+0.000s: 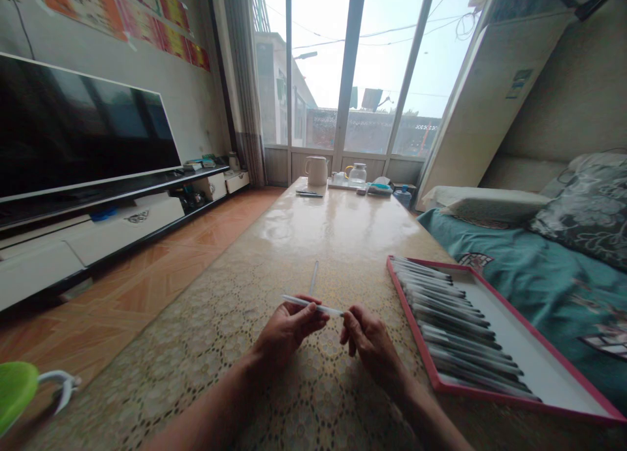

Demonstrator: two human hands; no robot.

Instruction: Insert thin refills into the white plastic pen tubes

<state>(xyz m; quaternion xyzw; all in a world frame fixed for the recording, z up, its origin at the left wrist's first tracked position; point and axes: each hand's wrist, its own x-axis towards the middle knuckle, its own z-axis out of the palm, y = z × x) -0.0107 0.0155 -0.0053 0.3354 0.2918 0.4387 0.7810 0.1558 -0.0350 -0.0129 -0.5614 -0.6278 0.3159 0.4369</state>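
Observation:
A slim whitish pen (327, 309) lies almost level across my hands over the table. My left hand (289, 324) is closed on its barrel, thumb on top, and the pen's left end sticks out past the fingers. The fingers of my right hand (365, 333) pinch the pen's right end; any small part inside that pinch is hidden. Just beyond my hands a clear, thin pen-like tube (314, 278) rests on the patterned tabletop (210, 346). To the right of my right hand, a red-rimmed tray (426, 346) holds a row of several dark-and-clear pens (465, 333).
At the table's far end stand a beige jug (317, 171), a glass teapot (358, 173) and a tissue pack (379, 188). Dark slim items (309, 193) lie near the jug. A green stool (17, 392) is at lower left, a teal-covered couch (494, 248) at right.

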